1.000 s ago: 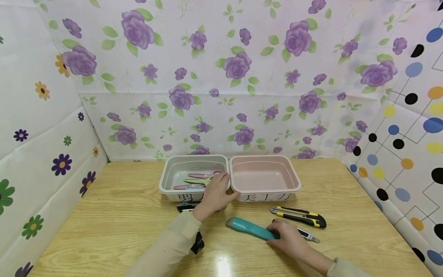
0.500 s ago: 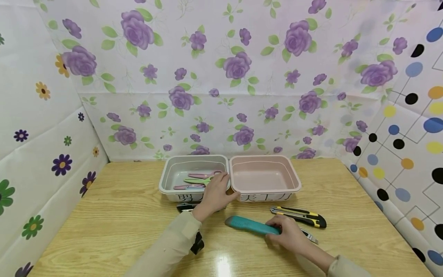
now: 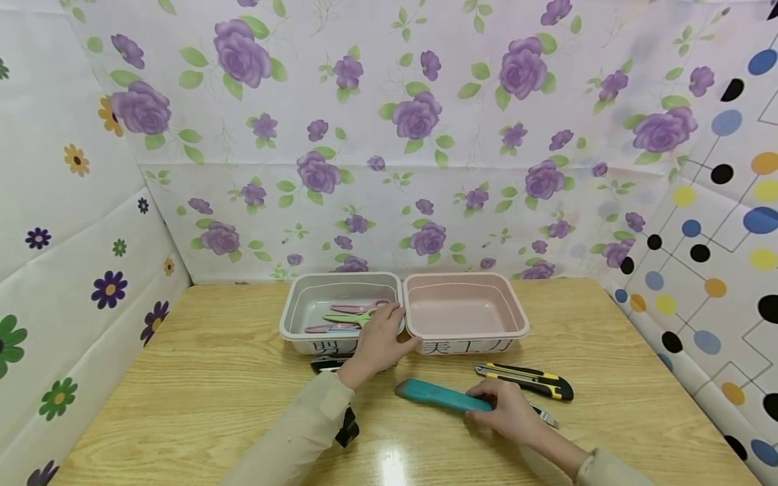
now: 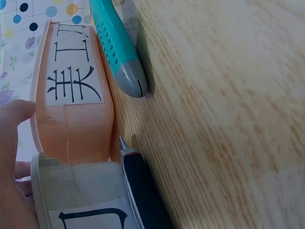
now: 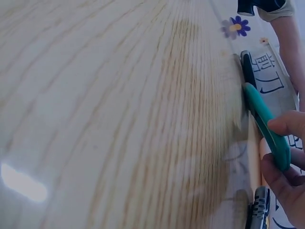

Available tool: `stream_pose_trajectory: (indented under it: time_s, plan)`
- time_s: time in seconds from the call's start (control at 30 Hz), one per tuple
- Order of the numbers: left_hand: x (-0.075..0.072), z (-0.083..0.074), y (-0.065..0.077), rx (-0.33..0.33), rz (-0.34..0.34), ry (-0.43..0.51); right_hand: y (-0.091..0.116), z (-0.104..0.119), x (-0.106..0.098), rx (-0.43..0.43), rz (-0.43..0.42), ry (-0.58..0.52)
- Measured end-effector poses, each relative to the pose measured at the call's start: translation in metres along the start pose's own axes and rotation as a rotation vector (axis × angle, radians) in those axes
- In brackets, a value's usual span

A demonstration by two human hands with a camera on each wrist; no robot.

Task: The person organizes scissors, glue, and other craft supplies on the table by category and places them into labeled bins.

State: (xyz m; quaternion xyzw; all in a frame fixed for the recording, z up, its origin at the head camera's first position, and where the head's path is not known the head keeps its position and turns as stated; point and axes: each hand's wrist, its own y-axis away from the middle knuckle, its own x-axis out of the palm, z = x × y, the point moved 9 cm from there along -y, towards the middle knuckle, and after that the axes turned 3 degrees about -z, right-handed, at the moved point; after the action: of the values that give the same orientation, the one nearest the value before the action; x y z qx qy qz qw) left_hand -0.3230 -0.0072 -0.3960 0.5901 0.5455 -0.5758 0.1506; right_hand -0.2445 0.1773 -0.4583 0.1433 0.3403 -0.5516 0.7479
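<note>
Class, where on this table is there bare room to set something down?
The table is bare left of the gray bin and left sleeve, and right of the yellow-black cutter. The pink bin looks empty too. Crowded: around the right hand, holding the teal cutter.

— Where can hands pass?
— Down into the pink bin [image 3: 464, 335], or over bare table [image 3: 182, 378] at the left.
— What's in the way?
— The left hand [image 3: 378, 343], over the grey bin [image 3: 313, 304] at its near right corner; the teal knife [image 3: 439, 395], before the pink bin.
</note>
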Motion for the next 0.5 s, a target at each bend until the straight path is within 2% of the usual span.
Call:
stream_pose_trajectory:
  time_s: [0.23,0.5]
  plan:
    - [0.001,0.001,0.000,0.000,0.000,0.002,0.000,-0.001,-0.003,0.039,-0.033,-0.081]
    - [0.000,0.000,0.000,0.009,-0.009,0.005,-0.003,0.009,-0.007,-0.026,-0.069,-0.080]
